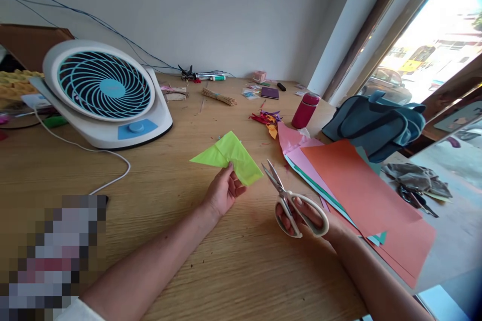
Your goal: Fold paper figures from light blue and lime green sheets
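Near edge, lower left: pixelated object (56, 256), identity unreadable, on the brown wood-grain table (241, 271). Right hand (307, 211), fingers curled through the loops, grips steel scissors with off-white handles (281, 189); blades slightly apart, pointing up and away. Left hand (222, 193) pinches a folded lime-green paper piece (235, 155) between thumb and fingers, along its lower edge; paper is held over the table's middle, its right corner just beside the blade tips, small gap showing.

Right of the scissors: large orange-red paper sheets (346, 175), overlapping pink, green and pale blue ones. Past their right edge, crumpled grey cloth (417, 178) with dark-handled scissors (412, 198) beside it. Left side: white tabletop fan with teal grille (112, 88), white cable (130, 164) curving near its base.

Farther: red, orange and purple scraps (269, 120), dark-red cylindrical flask (306, 110) standing upright, teal fabric bag (369, 123) right of it. Behind: tied bundle of thin tan sticks (219, 97), dark purple booklet (270, 93) lying flat. Back: pale grey wall (226, 10), window at right with parked car (389, 85) outside.
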Motion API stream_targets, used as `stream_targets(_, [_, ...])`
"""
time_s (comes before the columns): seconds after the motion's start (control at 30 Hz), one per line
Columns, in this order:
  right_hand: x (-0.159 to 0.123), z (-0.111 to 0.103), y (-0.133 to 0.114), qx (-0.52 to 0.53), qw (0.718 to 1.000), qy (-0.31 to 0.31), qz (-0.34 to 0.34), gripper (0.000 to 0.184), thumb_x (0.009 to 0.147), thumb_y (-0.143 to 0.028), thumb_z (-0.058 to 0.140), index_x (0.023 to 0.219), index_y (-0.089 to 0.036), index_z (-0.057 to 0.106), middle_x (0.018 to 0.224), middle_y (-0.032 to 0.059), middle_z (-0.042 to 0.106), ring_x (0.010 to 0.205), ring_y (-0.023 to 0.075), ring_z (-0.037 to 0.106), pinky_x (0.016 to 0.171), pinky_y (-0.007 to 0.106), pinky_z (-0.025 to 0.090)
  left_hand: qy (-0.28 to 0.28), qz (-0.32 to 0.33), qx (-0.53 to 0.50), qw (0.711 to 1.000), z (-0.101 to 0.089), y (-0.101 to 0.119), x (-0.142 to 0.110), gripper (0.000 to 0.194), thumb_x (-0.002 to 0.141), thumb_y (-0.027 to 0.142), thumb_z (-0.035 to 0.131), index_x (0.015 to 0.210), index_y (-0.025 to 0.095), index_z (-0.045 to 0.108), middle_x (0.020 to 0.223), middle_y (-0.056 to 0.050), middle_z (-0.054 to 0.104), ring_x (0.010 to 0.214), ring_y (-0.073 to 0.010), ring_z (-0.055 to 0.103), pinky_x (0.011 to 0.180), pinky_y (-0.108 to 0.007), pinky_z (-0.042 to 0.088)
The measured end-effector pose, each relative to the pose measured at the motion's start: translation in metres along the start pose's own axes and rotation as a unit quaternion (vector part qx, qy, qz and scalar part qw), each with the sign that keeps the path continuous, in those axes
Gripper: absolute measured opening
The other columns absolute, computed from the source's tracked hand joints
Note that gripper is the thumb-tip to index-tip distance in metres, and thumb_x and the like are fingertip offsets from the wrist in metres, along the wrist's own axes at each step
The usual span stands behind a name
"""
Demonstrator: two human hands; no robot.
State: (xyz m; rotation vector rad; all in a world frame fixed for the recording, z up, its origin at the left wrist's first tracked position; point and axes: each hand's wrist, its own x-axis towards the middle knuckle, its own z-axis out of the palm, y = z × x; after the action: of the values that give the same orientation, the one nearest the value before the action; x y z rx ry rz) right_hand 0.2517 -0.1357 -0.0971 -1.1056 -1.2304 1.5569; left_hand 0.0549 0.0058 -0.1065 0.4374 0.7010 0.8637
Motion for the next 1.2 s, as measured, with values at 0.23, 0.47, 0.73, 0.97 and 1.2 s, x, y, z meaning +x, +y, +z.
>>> stream_targets(0.23, [-0.0037,0.0008,-0.0031,-0.012,0.999,-0.029,0.015,0.053,0.095,-0.060,0.045,0.094,-0.011,0.065,0.070,0.0069,0.062,0.055,0.0144,0.059,0.048,0.024,0.044,0.029,0.000,-0.017,0.999,0.0004,0.0008,0.0004,0.022,0.089,0.033,0.066,0.079,0.017,0.055,0.055,0.008,0.052,0.040,-0.0079,0.057,0.038,-0.018,0.050])
stream_targets(0.47, [-0.0076,-0.0008,-0.0032,-0.031,0.997,-0.065,0.032,0.052,0.096,-0.058,0.043,0.100,-0.011,0.064,0.069,0.0057,0.061,0.054,0.0144,0.058,0.046,0.024,0.042,0.039,0.008,-0.039,0.998,-0.0007,0.0038,0.0026,0.020,0.092,0.030,0.063,0.079,0.017,0.054,0.056,0.008,0.054,0.040,-0.0061,0.056,0.040,-0.018,0.052])
stream_targets(0.73, [-0.0068,-0.0002,-0.0002,-0.028,0.998,-0.053,0.018,0.052,0.097,-0.058,0.042,0.098,-0.012,0.065,0.068,0.0051,0.061,0.052,0.0144,0.058,0.045,0.024,0.041,0.029,-0.003,-0.039,0.999,0.0016,0.0022,-0.0002,0.021,0.087,0.031,0.069,0.080,0.017,0.055,0.057,0.008,0.054,0.042,-0.0065,0.058,0.040,-0.016,0.052])
stream_targets(0.97, [-0.0059,0.0011,-0.0035,-0.031,0.998,-0.046,0.015,0.052,0.097,-0.059,0.041,0.096,-0.012,0.065,0.069,0.0050,0.061,0.052,0.0132,0.056,0.045,0.024,0.040,0.041,0.001,-0.048,0.998,-0.0026,0.0038,0.0047,0.023,0.088,0.032,0.069,0.077,0.017,0.054,0.054,0.008,0.053,0.041,-0.0060,0.058,0.043,-0.017,0.054])
stream_targets(1.2, [-0.0060,0.0038,-0.0091,-0.040,0.997,-0.058,0.017,0.051,0.097,-0.059,0.041,0.096,-0.014,0.064,0.068,0.0044,0.061,0.052,0.0135,0.056,0.047,0.026,0.041,0.030,0.002,-0.041,0.999,-0.0009,0.0012,0.0022,0.022,0.089,0.031,0.067,0.078,0.017,0.054,0.055,0.008,0.053,0.042,-0.0066,0.058,0.042,-0.018,0.053])
